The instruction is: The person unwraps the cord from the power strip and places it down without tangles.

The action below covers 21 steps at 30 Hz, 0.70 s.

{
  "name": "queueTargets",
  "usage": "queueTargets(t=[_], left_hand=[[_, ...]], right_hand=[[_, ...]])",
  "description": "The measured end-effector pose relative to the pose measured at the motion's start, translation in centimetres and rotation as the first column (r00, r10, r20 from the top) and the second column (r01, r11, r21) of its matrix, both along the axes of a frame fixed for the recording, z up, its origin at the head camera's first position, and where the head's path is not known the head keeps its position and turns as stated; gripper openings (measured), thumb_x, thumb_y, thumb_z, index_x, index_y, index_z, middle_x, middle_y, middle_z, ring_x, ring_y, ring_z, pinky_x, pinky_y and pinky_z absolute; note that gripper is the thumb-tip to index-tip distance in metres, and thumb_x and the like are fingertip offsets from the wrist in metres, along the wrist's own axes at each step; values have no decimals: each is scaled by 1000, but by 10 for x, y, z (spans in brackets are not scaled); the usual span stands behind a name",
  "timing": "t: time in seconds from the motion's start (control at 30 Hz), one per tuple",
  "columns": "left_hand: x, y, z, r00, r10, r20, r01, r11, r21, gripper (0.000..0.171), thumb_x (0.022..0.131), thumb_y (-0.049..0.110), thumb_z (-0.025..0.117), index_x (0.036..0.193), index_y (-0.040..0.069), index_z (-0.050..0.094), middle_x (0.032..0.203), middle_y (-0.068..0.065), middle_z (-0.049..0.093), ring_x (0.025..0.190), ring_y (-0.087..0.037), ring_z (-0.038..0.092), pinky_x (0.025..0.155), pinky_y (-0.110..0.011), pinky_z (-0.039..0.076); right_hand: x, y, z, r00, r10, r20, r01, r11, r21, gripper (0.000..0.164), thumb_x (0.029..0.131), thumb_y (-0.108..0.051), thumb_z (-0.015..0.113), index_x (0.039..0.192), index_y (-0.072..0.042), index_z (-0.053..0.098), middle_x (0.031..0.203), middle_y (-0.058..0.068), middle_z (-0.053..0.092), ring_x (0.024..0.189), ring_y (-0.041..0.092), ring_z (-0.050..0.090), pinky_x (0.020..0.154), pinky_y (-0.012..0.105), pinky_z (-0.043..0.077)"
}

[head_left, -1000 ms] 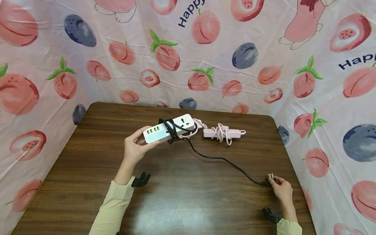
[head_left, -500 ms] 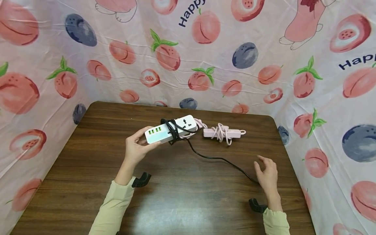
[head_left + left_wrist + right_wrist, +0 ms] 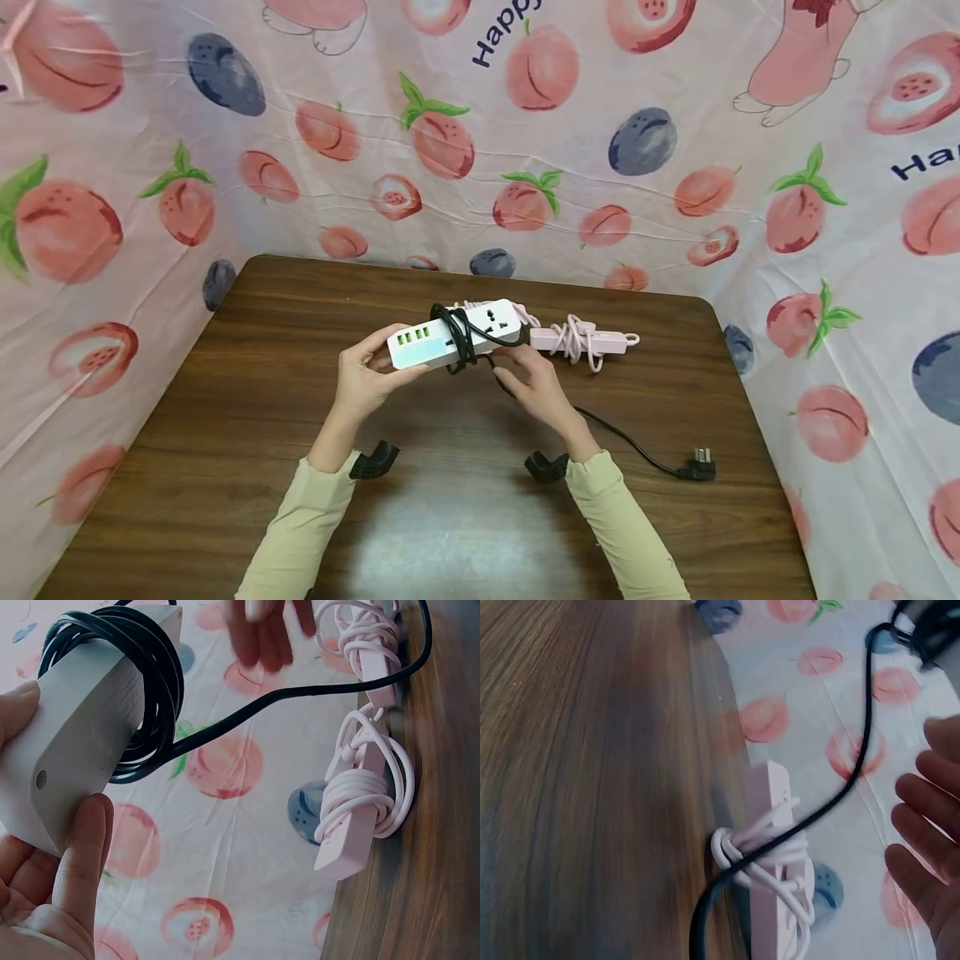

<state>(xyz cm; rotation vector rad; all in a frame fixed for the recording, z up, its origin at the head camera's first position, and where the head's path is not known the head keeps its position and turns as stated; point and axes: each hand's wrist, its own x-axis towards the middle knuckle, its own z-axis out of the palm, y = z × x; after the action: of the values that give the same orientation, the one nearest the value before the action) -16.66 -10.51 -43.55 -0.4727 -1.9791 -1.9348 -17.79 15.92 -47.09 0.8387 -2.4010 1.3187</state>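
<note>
My left hand (image 3: 366, 379) grips the left end of a white power strip (image 3: 408, 354), holding it raised above the table. Several turns of black cord (image 3: 161, 682) are wound round the strip's middle. From there the cord trails down to the right, ending in a black plug (image 3: 697, 468) lying on the table. My right hand (image 3: 538, 387) is near the strip's right end, beside the hanging cord. In the right wrist view its fingers (image 3: 926, 817) are extended and apart from the cord. The left wrist view shows a gap between that hand and the strip.
Behind lies a pink power strip (image 3: 615, 342) wrapped in its own pink cord. A second pink strip (image 3: 379, 671) is partly hidden behind the white one in the head view. The brown wooden table (image 3: 300, 292) meets a fruit-patterned cloth (image 3: 375, 108) at the back and sides.
My right hand has let go of the plug, which now lies on the table, and has moved left to the white power strip. My left hand still holds the strip, nearly unmoved.
</note>
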Motion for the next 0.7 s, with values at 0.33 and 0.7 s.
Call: queueTargets(t=[0.33,0.7], left_hand=[[2,-1,0,1000,-17,6,17,1000,-6,55,60,-20,77,112,-15,59,104,-29,61,85,-9,62,70,-21,54],[4,-2,2,999,-37,27,37,999,-7,55,60,-25,74,111,-16,59,105,-29,60,85,-8,61,70,-21,54]], right_hand=[[-1,-31,32,971,63,232,-50,997,-61,9,85,4,63,83,12,66,90,23,67,84,33,61,79,50,49],[-18,-35,4,979,171,107,-160,981,-107,30,80,13,62,110,7,61,111,21,60,100,13,49,84,33,45]])
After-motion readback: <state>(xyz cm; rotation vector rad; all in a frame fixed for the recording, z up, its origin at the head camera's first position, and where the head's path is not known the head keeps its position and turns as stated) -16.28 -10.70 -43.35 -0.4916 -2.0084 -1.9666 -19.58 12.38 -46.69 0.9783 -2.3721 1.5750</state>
